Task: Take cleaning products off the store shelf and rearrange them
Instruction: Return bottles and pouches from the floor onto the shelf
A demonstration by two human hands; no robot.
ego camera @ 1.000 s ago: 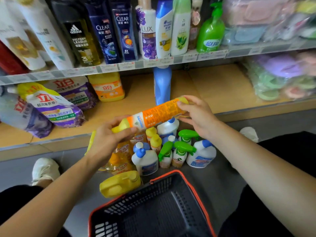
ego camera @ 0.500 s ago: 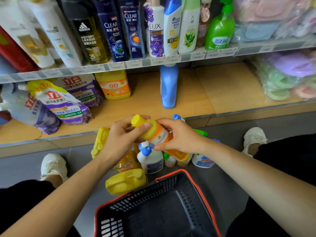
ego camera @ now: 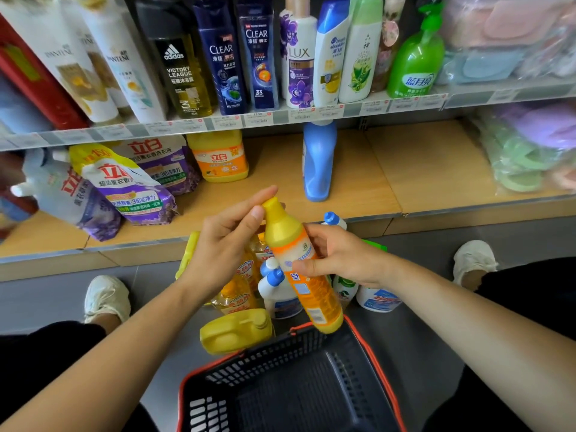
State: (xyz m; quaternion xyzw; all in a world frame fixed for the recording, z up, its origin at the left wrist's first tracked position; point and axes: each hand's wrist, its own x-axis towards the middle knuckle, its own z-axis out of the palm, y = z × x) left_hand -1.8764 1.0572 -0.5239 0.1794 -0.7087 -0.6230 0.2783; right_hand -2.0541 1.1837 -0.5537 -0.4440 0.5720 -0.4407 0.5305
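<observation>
The person crouches before a store shelf and holds an orange bottle (ego camera: 314, 300) in both hands, above the floor (ego camera: 420, 322) and in front of the lower shelf (ego camera: 420, 169). The bottle leans, its yellow cap up and to the left, its base down over the far rim of a black basket (ego camera: 249, 366) with an orange edge. The right hand (ego camera: 346, 260) is wrapped round the middle of the bottle, fingers curled across the label. The left hand (ego camera: 223, 244) pinches the cap end, thumb on the neck and forefinger stretched behind the cap, the other fingers loosely bent.

Below the hands a cluster of products stands on the floor: white bottles (ego camera: 277, 294) with blue caps, clear yellow ones partly hidden, and a yellow jug (ego camera: 237, 332) lying on its side just beside the basket. On the lower shelf stand a blue bottle (ego camera: 319, 163) and an orange jug (ego camera: 219, 157), well apart, with purple pouches (ego camera: 124, 188) leaning to the left. The upper shelf (ego camera: 280, 118) carries a row of shampoo bottles and a green pump bottle (ego camera: 416, 57). A white shoe (ego camera: 107, 297) shows on each side.
</observation>
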